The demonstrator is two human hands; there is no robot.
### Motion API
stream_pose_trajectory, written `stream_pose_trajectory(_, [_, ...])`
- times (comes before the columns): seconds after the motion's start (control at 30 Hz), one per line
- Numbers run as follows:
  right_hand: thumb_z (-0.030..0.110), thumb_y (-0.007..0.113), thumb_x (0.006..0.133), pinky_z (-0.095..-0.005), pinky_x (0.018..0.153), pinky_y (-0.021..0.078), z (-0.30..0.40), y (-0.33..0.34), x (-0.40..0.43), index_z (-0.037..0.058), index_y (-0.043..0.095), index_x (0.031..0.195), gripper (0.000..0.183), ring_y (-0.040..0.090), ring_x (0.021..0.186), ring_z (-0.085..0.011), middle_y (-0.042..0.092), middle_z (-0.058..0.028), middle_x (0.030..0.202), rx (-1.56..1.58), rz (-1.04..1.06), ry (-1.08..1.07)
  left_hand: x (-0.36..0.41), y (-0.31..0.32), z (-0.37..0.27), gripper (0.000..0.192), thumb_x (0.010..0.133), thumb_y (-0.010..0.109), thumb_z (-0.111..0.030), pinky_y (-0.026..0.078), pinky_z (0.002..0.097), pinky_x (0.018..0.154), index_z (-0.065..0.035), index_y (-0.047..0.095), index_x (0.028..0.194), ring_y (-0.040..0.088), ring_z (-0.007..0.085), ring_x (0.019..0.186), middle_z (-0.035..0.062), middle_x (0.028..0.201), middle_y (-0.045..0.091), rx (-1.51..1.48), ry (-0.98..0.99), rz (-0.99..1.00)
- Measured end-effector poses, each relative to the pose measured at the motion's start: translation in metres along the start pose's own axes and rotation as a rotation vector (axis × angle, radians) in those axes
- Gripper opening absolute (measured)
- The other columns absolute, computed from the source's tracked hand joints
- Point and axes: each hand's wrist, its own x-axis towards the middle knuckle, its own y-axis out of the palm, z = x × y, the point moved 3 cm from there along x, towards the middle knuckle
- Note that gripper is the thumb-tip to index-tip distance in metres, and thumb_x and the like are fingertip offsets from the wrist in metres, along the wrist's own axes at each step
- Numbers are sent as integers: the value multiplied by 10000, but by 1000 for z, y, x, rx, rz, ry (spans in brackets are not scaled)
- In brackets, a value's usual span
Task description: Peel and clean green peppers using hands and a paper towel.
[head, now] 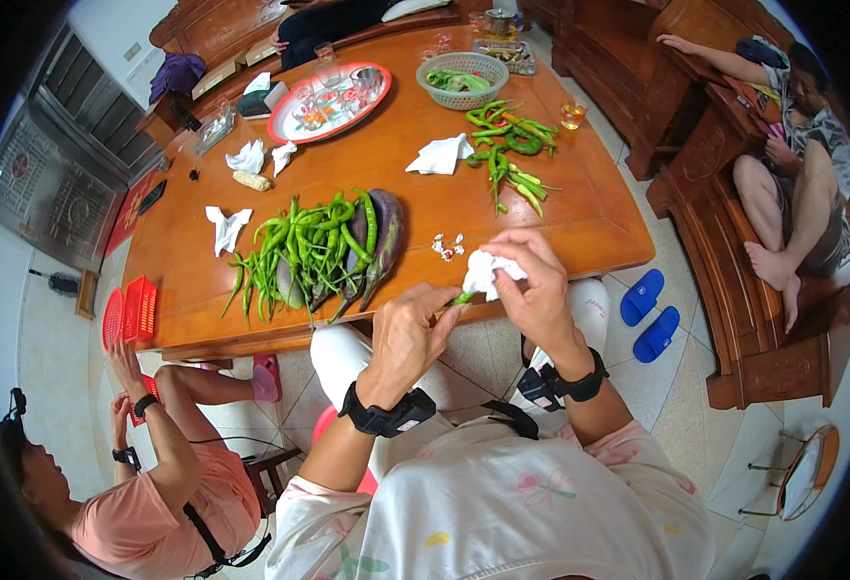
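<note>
Near the front edge of the wooden table (pixel 425 210), my left hand (pixel 412 337) pinches one end of a green chili pepper (pixel 461 297). A crumpled white tissue (pixel 488 274) is wrapped about the pepper's other end, held by the fingers of my right hand (pixel 537 293). Just beyond my hands lie small candies in wrappers (pixel 448 247). To the left, a heap of green chili peppers (pixel 298 246) rests against and over dark purple eggplants (pixel 388 228). Farther back on the right are more green peppers (pixel 515 138), with a white tissue (pixel 441 154) beside them.
A green plastic colander (pixel 462 81) with vegetables, a red-rimmed tray (pixel 269 119) of glasses, a corn cob (pixel 251 180) and a glass of amber drink (pixel 573 113) stand or lie farther back. A co-worker (pixel 171 486) sits at left by red baskets (pixel 140 308); another person sits on a wooden bench (pixel 729 290).
</note>
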Motion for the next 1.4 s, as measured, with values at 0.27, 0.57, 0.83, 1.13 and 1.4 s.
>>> stream_pose_trajectory(0.27, [-99,614,712,-307,785,486,10,15,-13,-2,625,988,292,594,914,-252,547,-133,1023,90,126,-48,-2,0,6,185,745,629,30,453,309,529,6,656,927,586,233,609,128,830,574,-68,36,-147])
stream_pose_trajectory(0.57, [-125,623,669,-315,758,491,3,5,-7,19,625,965,329,591,889,-247,538,-122,1019,-23,-77,-88,-3,6,7,249,895,580,-110,430,192,457,37,539,1091,533,70,569,34,779,579,-665,-375,53])
stream_pose_trajectory(0.83, [-139,632,667,-294,738,501,9,10,-9,18,634,987,356,601,885,-224,529,-117,1011,112,-11,-101,0,9,13,352,903,562,-109,500,212,496,48,469,1204,561,89,597,43,774,579,-1132,-434,84])
stream_pose_trajectory(1.13, [-146,622,651,-313,774,492,0,-5,-7,22,634,957,349,587,900,-230,533,-119,1014,-13,-169,-130,-1,9,8,352,907,563,-136,528,224,523,32,471,1202,580,91,609,110,892,633,-1212,-491,200])
stream_pose_trajectory(1.4, [-94,680,651,-309,760,493,5,2,-10,31,628,953,332,588,907,-234,540,-128,1045,87,-34,-99,0,8,7,303,908,548,-108,528,256,519,32,498,1173,589,117,601,104,874,633,-1199,-466,195])
